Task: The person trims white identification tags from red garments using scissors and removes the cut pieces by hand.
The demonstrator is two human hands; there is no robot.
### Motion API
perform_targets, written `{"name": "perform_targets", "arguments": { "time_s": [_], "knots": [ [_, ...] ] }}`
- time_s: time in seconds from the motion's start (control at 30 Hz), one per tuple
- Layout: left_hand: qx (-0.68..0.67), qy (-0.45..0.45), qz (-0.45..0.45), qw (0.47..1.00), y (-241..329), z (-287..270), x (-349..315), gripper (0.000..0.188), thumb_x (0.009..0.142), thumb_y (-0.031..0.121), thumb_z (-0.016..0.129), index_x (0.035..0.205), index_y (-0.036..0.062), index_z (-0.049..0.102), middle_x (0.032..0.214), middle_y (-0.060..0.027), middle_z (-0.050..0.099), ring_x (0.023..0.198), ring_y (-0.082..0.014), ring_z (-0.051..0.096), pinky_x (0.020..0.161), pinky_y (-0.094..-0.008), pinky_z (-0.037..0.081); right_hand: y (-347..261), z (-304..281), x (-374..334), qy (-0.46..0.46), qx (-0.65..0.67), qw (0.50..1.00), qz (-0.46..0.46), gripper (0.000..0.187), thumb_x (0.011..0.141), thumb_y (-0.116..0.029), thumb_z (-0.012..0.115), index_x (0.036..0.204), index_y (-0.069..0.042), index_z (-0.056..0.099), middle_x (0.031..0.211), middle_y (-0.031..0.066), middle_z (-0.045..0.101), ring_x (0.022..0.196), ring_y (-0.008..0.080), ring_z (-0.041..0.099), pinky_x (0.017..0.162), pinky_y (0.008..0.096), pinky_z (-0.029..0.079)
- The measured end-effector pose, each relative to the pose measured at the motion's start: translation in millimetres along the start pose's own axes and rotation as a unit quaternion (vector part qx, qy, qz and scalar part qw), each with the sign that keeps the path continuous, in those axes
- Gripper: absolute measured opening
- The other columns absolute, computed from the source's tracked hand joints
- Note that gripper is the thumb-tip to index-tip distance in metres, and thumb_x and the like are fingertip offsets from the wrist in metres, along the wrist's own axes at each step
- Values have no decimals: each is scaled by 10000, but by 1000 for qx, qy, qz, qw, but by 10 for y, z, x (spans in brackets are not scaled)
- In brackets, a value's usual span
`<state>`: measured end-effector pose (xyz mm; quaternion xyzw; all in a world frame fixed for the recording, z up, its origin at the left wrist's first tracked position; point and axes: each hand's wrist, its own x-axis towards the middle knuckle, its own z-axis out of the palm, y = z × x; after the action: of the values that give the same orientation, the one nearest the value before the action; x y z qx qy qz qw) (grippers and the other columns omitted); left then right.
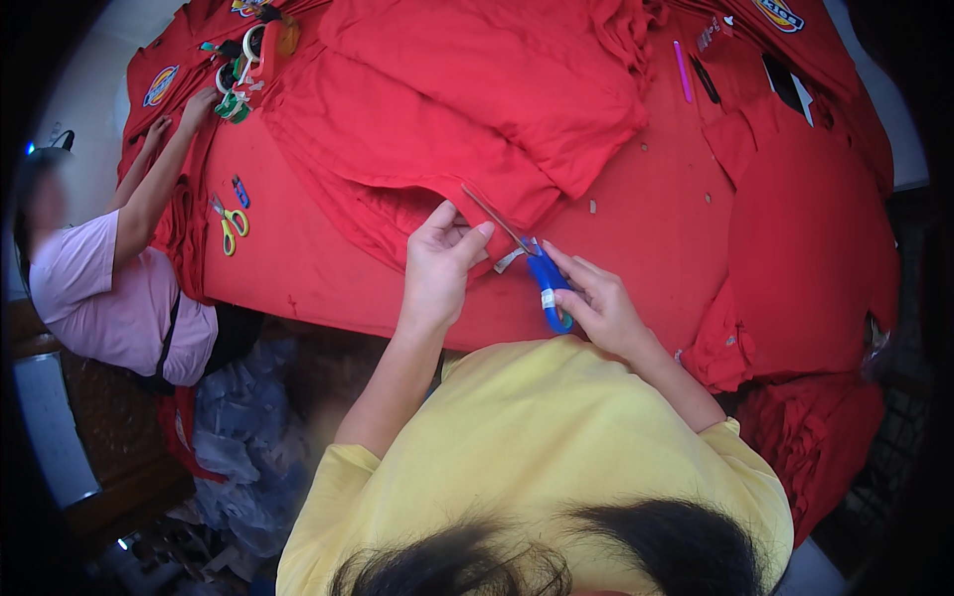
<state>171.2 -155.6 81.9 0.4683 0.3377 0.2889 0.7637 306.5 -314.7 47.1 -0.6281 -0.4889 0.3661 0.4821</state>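
Observation:
Pinched between the fingers of my left hand (442, 260) is the near edge of a red garment (467, 119), spread in loose folds on the table. Blue-handled scissors (547, 283) are in my right hand (604, 303), at the table's front edge. Their blades point up and left, lying over the garment's edge just right of my left fingers. A small white label (509, 260) shows at the cloth edge beneath the blades. Whether the blades are parted is hard to make out.
Yellow-handled scissors (231, 223) and a small blue tool (240, 192) lie on the red-covered table (308, 288). Tape rolls (254, 42) stand at the back left. A co-worker (124, 268) reaches in from the left. Red garments (805, 248), a pink pen (682, 72) and a black pen (706, 79) are on the right.

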Motion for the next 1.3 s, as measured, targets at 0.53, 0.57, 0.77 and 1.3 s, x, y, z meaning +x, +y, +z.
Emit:
{"name": "perform_targets", "arguments": {
  "time_s": [0.53, 0.57, 0.77, 1.3],
  "knots": [
    [-133, 54, 16, 989, -55, -150, 101, 162, 886, -5, 529, 1041, 7, 577, 987, -68, 620, 923, -143, 591, 815, -308, 479, -65, 8, 117, 4, -92, 995, -30, 574, 809, -124, 661, 1331, -13, 449, 904, 139, 584, 740, 186, 573, 677, 289, 468],
    [-146, 48, 17, 988, -83, -182, 116, 165, 888, -2, 528, 1045, 9, 576, 998, -71, 622, 933, -147, 592, 822, -312, 479, -82, 9, 106, 4, -98, 995, -20, 571, 809, -120, 661, 1329, -12, 451, 900, 138, 582, 732, 185, 571, 668, 289, 467],
    [-189, 53, -29, 980, -107, -184, 118, 204, 851, 0, 549, 1043, 57, 589, 992, -47, 626, 928, -150, 598, 800, -299, 482, -67, 68, 201, 7, -117, 991, -65, 553, 803, -49, 621, 1329, -13, 455, 863, 130, 571, 718, 202, 573, 666, 296, 471],
    [-116, 42, -59, 991, -383, -222, 176, 67, 871, 26, 571, 932, 50, 584, 847, -1, 596, 637, -47, 473, 502, -227, 364, 56, -80, 155, -79, 28, 993, 78, 558, 816, 44, 527, 1360, 35, 400, 1135, 109, 531, 997, 160, 552, 846, 268, 445]
  ]
}}
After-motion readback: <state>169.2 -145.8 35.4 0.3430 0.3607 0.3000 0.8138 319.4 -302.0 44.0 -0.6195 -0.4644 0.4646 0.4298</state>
